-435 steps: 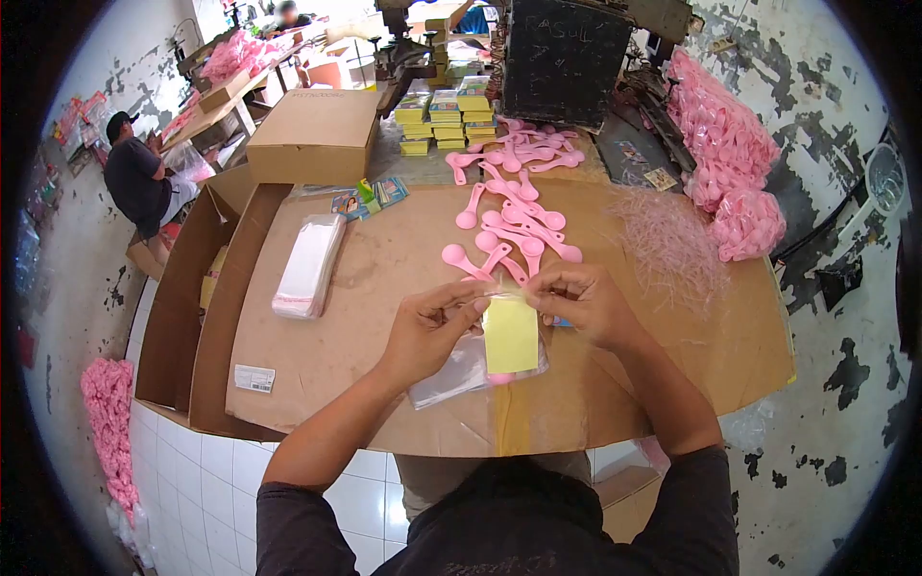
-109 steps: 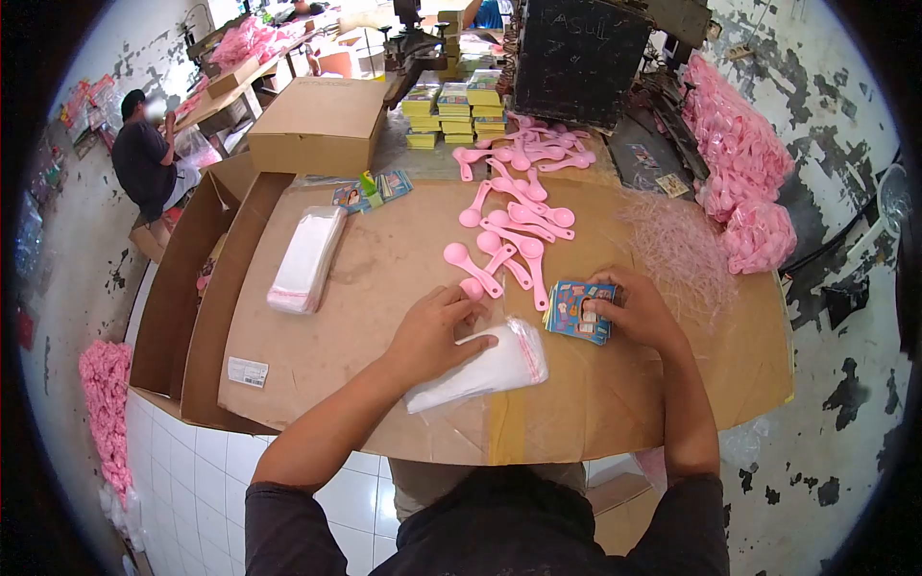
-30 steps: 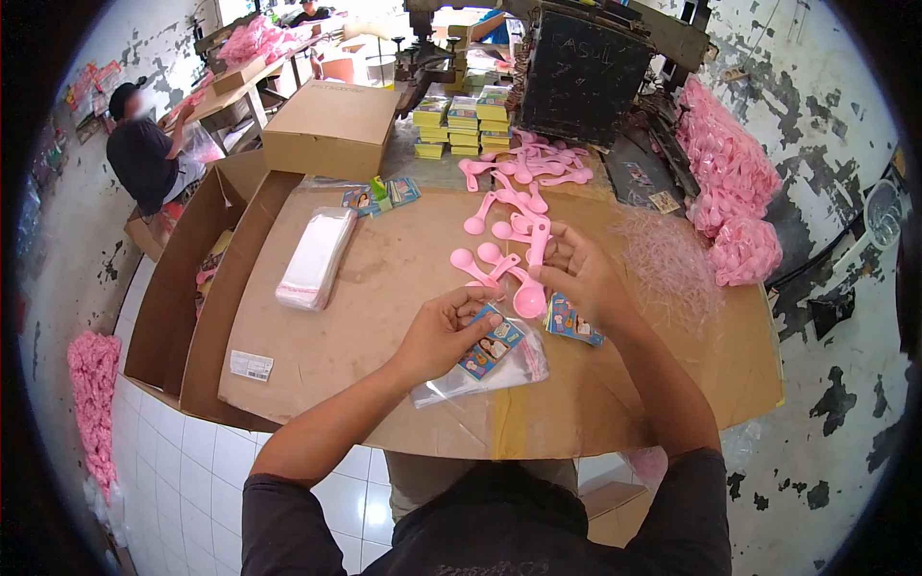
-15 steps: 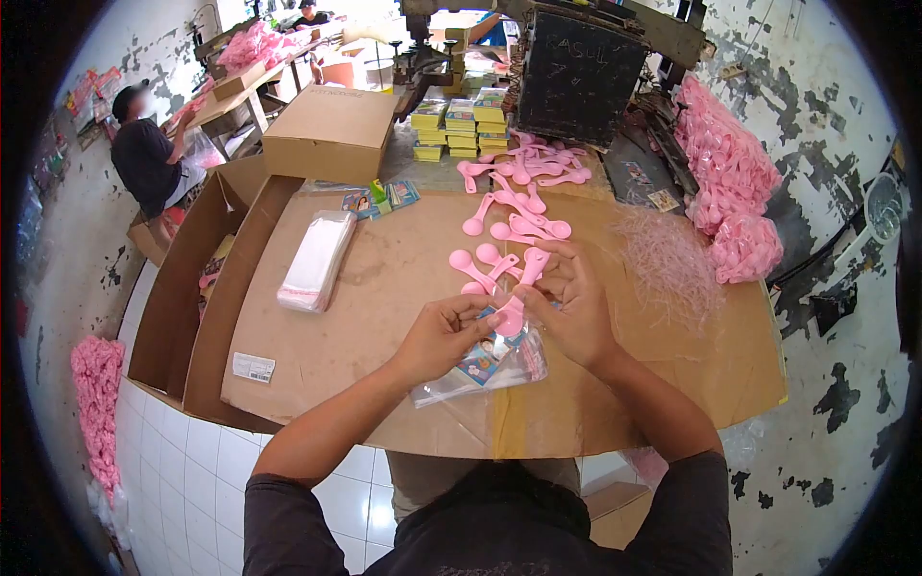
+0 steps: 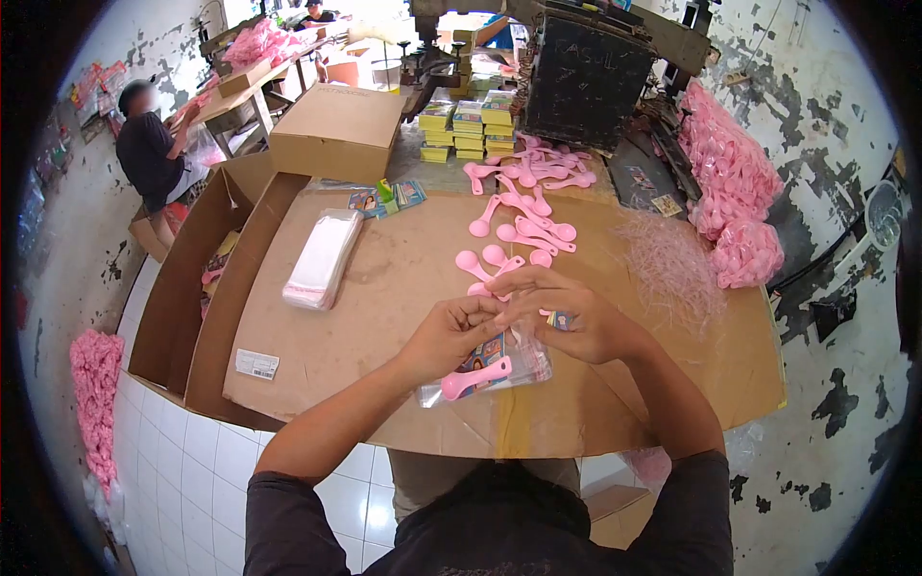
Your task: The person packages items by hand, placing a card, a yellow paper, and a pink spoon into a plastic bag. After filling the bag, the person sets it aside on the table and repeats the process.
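Observation:
My left hand [image 5: 453, 336] is closed, thumb and fingers pinching the upper edge of a clear plastic bag [image 5: 528, 369]. In the bag's lower part a pink measuring spoon [image 5: 477, 379] lies slantwise over a printed card [image 5: 485, 353]. My right hand [image 5: 581, 322] arches over the bag's top, its fingers stretched towards my left fingertips and the thumb apart. Part of another printed card [image 5: 560, 321] shows beneath it. Just beyond my hands several pink spoons [image 5: 474, 263] lie loose on the cardboard.
A stack of clear bags [image 5: 324, 259] lies on the cardboard tabletop [image 5: 384, 278] at left, near a closed box [image 5: 336, 132]. Card stacks [image 5: 469, 130] and a black machine box [image 5: 584, 82] stand behind. Pink bundles [image 5: 735, 168] are at right. A person [image 5: 149, 154] sits at far left.
The pink spoon has left my fingers and moved down to the bag's lower part. My right hand has shifted so that its fingers reach left over the bag's top.

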A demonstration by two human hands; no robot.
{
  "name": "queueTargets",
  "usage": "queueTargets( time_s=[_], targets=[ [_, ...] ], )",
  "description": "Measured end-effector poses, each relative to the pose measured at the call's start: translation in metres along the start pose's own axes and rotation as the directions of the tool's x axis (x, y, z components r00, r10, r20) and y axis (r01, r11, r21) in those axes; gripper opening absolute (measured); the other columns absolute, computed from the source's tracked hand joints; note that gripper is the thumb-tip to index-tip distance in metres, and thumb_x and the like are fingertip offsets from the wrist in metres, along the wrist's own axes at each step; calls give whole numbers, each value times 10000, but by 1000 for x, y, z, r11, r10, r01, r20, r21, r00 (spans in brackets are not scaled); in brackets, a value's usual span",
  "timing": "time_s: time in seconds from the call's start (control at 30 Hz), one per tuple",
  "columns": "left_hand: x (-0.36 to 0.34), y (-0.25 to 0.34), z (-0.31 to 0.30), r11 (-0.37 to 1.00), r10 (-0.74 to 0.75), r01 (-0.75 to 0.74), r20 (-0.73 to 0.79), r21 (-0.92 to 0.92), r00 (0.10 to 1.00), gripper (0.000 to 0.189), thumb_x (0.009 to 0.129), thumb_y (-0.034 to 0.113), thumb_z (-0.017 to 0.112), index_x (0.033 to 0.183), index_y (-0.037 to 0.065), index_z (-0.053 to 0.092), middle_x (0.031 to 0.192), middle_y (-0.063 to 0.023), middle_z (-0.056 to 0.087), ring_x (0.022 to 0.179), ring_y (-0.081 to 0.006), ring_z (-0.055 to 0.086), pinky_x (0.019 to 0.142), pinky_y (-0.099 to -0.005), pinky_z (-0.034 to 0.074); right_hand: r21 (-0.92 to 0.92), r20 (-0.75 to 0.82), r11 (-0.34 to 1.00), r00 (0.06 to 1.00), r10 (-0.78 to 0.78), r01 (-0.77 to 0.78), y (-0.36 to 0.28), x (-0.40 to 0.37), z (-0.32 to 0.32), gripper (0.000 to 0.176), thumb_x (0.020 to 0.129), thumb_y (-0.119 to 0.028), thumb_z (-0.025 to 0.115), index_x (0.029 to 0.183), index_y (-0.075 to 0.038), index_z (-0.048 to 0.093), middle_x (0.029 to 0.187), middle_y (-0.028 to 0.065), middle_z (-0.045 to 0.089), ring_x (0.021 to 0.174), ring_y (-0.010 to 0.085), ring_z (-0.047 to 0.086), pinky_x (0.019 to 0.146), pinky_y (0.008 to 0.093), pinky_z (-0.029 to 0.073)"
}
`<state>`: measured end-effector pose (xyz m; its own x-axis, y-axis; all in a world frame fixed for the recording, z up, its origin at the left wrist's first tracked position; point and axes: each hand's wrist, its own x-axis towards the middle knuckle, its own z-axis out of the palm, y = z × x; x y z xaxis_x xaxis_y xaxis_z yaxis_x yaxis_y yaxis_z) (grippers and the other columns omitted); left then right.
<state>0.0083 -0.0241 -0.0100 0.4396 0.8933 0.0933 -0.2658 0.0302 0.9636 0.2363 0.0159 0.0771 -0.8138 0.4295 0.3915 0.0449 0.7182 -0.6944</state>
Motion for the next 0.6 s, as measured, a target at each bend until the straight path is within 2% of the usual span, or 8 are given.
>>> queueTargets(
  time_s=[0.1, 0.13, 0.23, 0.27, 0.33, 0.4, 0.5, 0.6],
  targets=[
    [-2, 5, 1, 999, 13, -11, 41, -38, 999, 297, 1044, 137, 616, 1291, -27, 616, 1115, -55, 734, 962, -83, 678, 847, -245, 542, -46, 66, 996, 995, -78, 81, -5, 2, -2, 256, 878, 30, 676, 1119, -43, 727, 1265, 118, 649, 1144, 272, 624, 983, 385, 484],
    [-2, 8, 2, 999, 49, -49, 11, -23, 999, 303, 1045, 131, 609, 1304, -26, 608, 1158, -64, 719, 1010, -94, 669, 886, -260, 535, -55, 89, 993, 991, -97, 102, -10, 5, -4, 250, 869, 27, 693, 1103, -49, 732, 1210, 106, 677, 1115, 270, 640, 956, 381, 496],
    [-1, 18, 7, 987, 160, -157, -71, 43, 985, 338, 1043, 118, 600, 1351, -17, 581, 1275, -89, 674, 1149, -127, 629, 995, -303, 504, -156, -76, 981, 989, -130, 117, -51, 14, -15, 192, 849, -30, 728, 1036, -70, 744, 1018, 77, 697, 985, 264, 670, 874, 379, 518],
    [0, 20, 8, 979, 198, -191, -97, 75, 975, 360, 1037, 116, 603, 1372, -11, 569, 1306, -95, 658, 1192, -138, 610, 1025, -316, 488, -347, -104, 930, 980, -170, 124, -62, 15, -19, 186, 826, -27, 741, 1006, -72, 749, 984, 74, 692, 953, 259, 666, 842, 371, 512],
    [-1, 23, 6, 957, 243, -223, -94, 183, 965, 400, 1024, 106, 608, 1404, -2, 544, 1362, -105, 624, 1271, -164, 569, 1095, -341, 441, -684, -135, 722, 955, -262, 102, -75, 18, -24, 176, 779, -20, 768, 945, -76, 758, 916, 67, 683, 889, 248, 659, 777, 355, 499],
    [-5, 25, 2, 920, 253, -226, -44, 321, 966, 437, 1007, 91, 610, 1426, 5, 518, 1412, -112, 590, 1344, -193, 528, 1171, -364, 380, -706, -146, 705, 961, -233, 64, -74, 18, -26, 199, 760, -20, 764, 946, -89, 759, 890, 60, 677, 839, 248, 651, 742, 356, 487],
    [-11, 29, 15, 814, 364, -311, -14, 491, 931, 490, 982, 120, 657, 1447, 30, 531, 1362, -108, 631, 1303, -187, 555, 1071, -348, 456, -734, -153, 679, 965, -212, 33, -68, 19, -27, 187, 772, -26, 757, 949, -84, 755, 861, 63, 675, 781, 244, 645, 700, 365, 481],
    [-12, 46, 35, 803, 394, -336, -16, 492, 919, 439, 987, 124, 662, 1403, 16, 572, 1298, -114, 673, 1254, -194, 596, 1053, -351, 473, -687, -181, 725, 976, -122, -37, -66, 16, -24, 147, 817, -85, 753, 961, -64, 736, 888, 82, 674, 797, 267, 661, 697, 389, 510]
  ],
)
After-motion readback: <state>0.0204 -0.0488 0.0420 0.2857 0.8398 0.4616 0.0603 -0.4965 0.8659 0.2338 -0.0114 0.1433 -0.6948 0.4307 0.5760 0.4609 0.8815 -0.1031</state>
